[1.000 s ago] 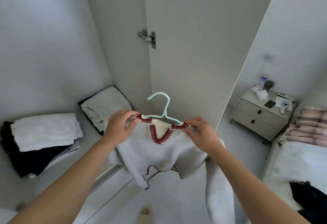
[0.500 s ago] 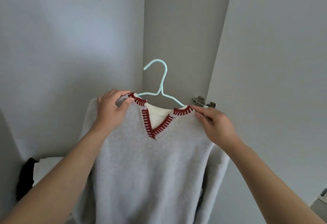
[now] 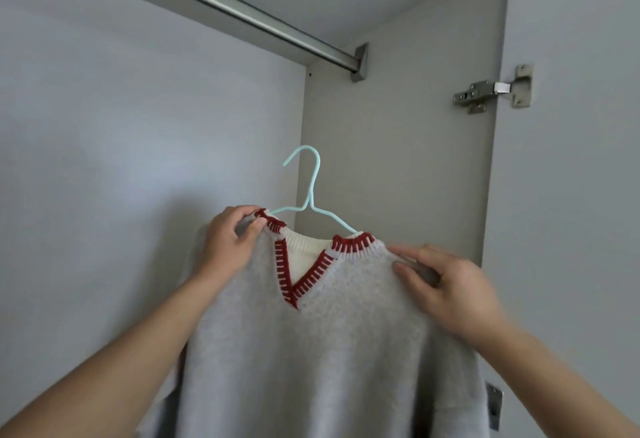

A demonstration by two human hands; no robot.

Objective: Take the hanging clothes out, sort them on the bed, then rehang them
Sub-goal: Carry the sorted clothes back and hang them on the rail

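Rehang step. Grey sweater (image 3: 311,351) sat on the mint hanger (image 3: 313,191), held up inside the wardrobe, hook free, rail (image 3: 225,8) toward 11 o'clock above it. Left hand (image 3: 228,247) pinched the left shoulder by the collar; right hand (image 3: 446,285) grasped the right shoulder knit. To do it well – keep both shoulders level, raise the hook above the rail, lower it on, then release both grips.

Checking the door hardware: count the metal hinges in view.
2: one hinge high on the right door edge; a second hinge plate low right, partly behind the grey sweater. Others may be hidden.
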